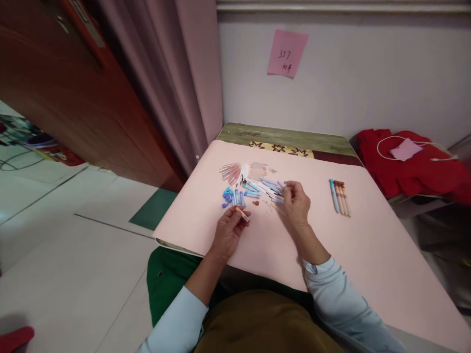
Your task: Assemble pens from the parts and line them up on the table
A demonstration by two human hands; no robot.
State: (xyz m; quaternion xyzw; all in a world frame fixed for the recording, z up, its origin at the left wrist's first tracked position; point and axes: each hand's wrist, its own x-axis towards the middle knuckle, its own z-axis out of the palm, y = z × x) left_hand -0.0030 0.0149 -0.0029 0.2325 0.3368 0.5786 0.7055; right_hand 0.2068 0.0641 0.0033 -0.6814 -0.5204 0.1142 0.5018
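Note:
My left hand (230, 230) is closed around a short orange pen barrel (242, 214) near the front of the table. A thin pale refill stands up just behind those fingers. To the right, my right hand (296, 202) pinches at the end of a spread of light-blue pen barrels (270, 184); what its fingertips hold is hidden. Between the hands lie white refills (263, 190), blue pen parts (239, 198) and a small brown cap (255, 202). Small blue pieces (227, 194) are heaped on the left. Behind them are brownish barrels (231, 172) and clear pinkish ones (258, 169).
Several assembled pens (340, 197), one blue and the others brown and beige, lie in a row on the right of the pink-covered table (368, 264). Red cloth (382, 166) with a white cable sits beyond the right edge. A curtain (184, 73) hangs at the left.

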